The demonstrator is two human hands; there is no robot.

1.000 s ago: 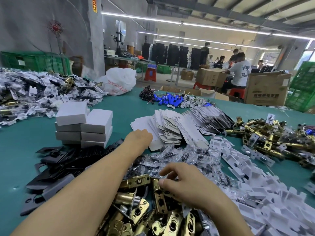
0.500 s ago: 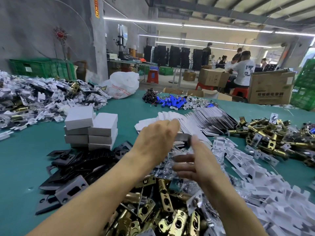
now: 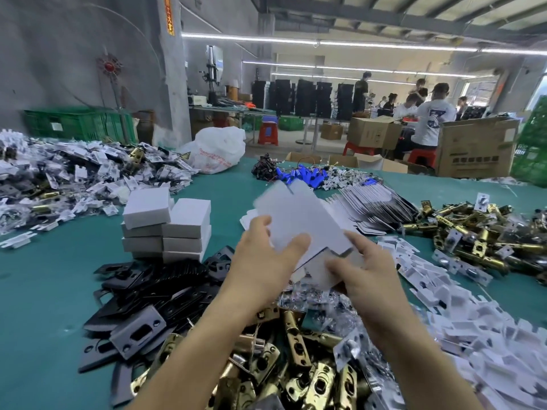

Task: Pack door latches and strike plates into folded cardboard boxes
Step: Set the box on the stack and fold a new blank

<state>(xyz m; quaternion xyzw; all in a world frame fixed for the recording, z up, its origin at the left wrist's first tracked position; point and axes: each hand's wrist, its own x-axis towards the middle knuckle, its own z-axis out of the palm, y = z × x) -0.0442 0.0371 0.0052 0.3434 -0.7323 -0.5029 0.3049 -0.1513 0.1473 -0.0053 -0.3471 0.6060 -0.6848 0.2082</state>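
**Two bare hands hold a flat white box blank over a crowded packing table**

Seen from the person's own head, both forearms reach forward over a green table (image 3: 44,276). Between the hands, raised above the table, is an unfolded white cardboard box blank (image 3: 302,220), tilted and blurred. The left hand (image 3: 266,261) pinches its left edge, with the thumb laid across the near face and the fingers behind. The right hand (image 3: 364,273) grips the lower right corner with curled fingers.

Just below the hands lies a heap of small clear bags (image 3: 310,300). Nearer the person is a pile of brass door latches (image 3: 296,365), and to its left a spread of black strike plates (image 3: 154,291). Behind the plates stands a stack of folded boxes (image 3: 165,223), closed and white. Behind the held blank, a fan of flat blanks (image 3: 376,205) lies on the table. White plastic pieces (image 3: 473,306) cover the right side.
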